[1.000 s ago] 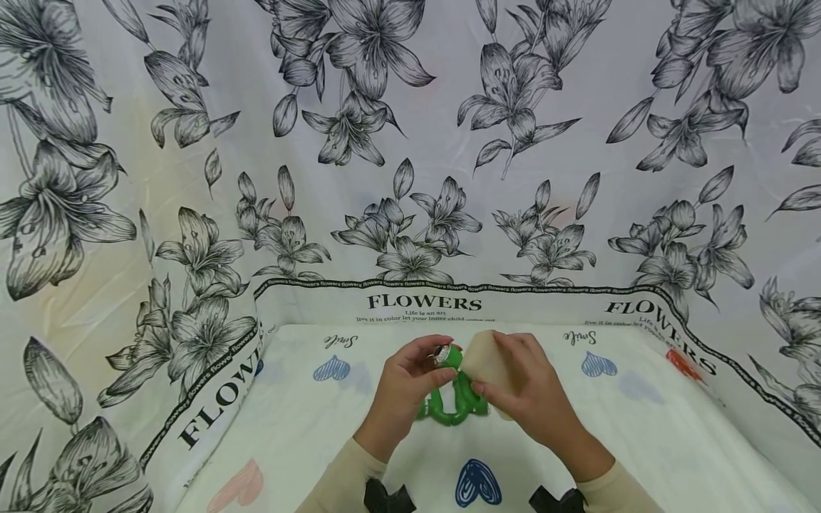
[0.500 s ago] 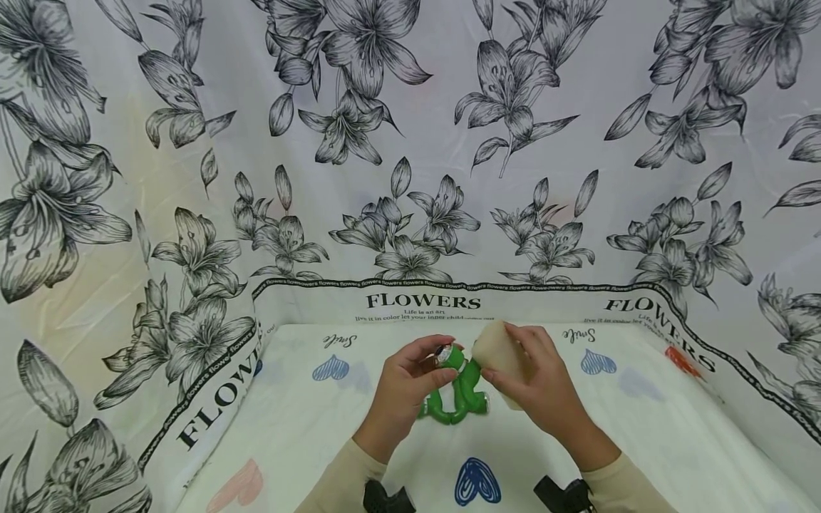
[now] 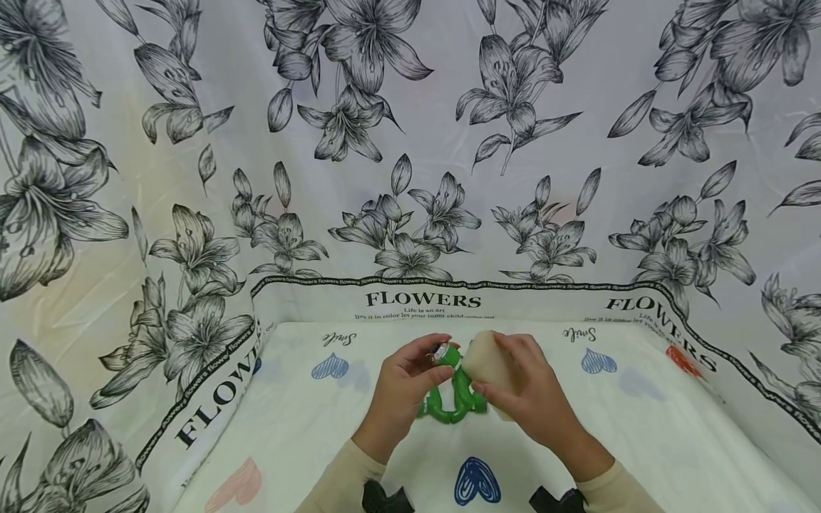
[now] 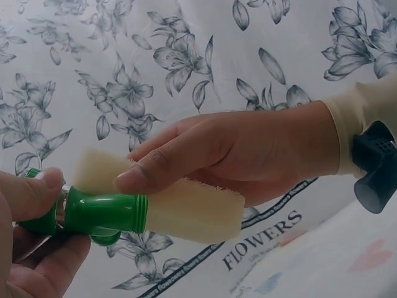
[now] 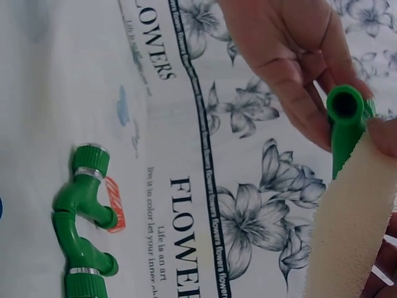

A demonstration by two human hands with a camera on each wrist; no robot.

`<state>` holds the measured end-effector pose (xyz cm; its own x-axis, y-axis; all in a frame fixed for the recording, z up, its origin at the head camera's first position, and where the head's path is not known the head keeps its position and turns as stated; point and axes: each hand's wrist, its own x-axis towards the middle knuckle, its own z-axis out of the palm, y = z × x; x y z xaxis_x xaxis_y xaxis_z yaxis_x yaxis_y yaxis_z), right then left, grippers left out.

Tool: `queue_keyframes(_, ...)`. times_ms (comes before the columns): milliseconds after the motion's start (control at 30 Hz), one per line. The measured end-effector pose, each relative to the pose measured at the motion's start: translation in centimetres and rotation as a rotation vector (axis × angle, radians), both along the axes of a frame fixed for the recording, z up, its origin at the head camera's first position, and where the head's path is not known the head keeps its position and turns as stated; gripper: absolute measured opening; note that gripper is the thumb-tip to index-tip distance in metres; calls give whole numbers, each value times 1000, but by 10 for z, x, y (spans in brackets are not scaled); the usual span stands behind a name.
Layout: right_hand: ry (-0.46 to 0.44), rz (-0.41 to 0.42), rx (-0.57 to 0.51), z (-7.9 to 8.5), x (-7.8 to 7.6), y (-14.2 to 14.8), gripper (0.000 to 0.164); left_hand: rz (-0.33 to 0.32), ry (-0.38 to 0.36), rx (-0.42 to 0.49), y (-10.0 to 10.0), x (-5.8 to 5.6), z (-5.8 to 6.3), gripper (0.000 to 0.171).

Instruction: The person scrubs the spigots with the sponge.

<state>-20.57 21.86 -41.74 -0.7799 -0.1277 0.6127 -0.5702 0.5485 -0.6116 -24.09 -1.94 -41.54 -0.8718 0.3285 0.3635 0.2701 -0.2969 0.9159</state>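
My left hand (image 3: 403,388) grips a green plastic tap (image 4: 102,211) by its knob end, holding it up above the table. A cream-coloured sponge (image 3: 489,363) is in my right hand (image 3: 544,392), thumb on one face and fingers behind. The sponge lies against the tap's body, overlapping it in the left wrist view. From the right wrist view, the tap's round open mouth (image 5: 345,107) faces the camera beside the sponge's top edge. Two more green taps, an upper one (image 5: 80,192) and a lower one (image 5: 84,251), lie end to end on the table below.
A white cloth (image 3: 308,442) with printed hearts covers the table. Behind and to the sides hangs a white curtain (image 3: 442,128) with black flower prints. Black wrist cameras (image 3: 388,497) sit at both cuffs.
Half a second ago the sponge was slightly higher and farther right; my right hand has brought it back down and left against the tap. My left hand keeps its place.
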Motion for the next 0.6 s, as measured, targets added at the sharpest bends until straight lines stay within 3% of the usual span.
queue_keyframes(167,8,69,24,0,5,-8,76,38,9,-35,-1,-2,0,47)
queue_keyframes(367,15,155,29,3,12,-12,76,21,1,-5,-3,-2,0,45)
queue_keyframes(600,-3,157,31,6,14,-14,77,18,-2,10,-3,-2,-1,47)
